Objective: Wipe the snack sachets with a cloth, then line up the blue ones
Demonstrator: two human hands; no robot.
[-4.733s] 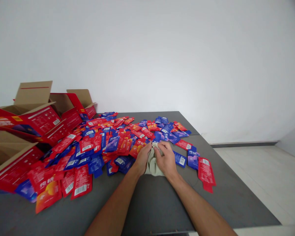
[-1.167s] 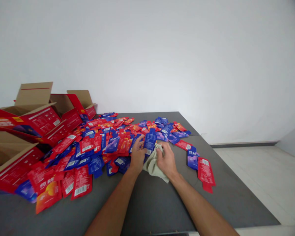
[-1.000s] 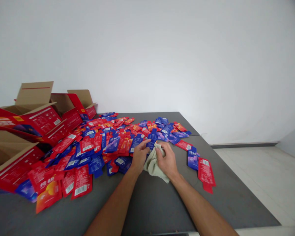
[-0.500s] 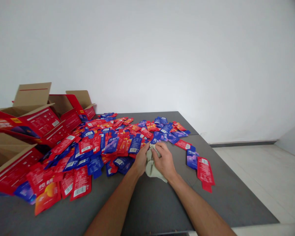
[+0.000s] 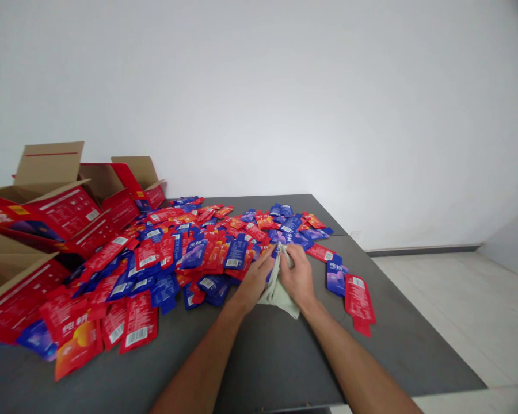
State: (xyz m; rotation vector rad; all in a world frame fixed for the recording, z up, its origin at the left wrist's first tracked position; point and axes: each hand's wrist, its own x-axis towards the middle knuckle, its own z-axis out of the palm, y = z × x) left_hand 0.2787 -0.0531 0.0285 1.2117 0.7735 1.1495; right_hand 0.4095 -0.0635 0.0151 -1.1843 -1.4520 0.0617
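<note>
Basically, right hand point(image 5: 298, 277) pinches a bunched pale cloth point(image 5: 278, 295) between both hands, apparently to keep it gathered, left hand point(image 5: 254, 282) half-curled alongside, hold unclear, loose pouches point(image 5: 194, 253) heaped left and ahead, presumably for easy reach.

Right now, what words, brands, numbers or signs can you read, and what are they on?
"纯", then a character I can't be sure of: frontmost red pouch, rightmost blue pouch.
Barcode on the rightmost red pouch: digits too small.
Boxes: print too small or blurred.
Cloth: none visible.
</note>
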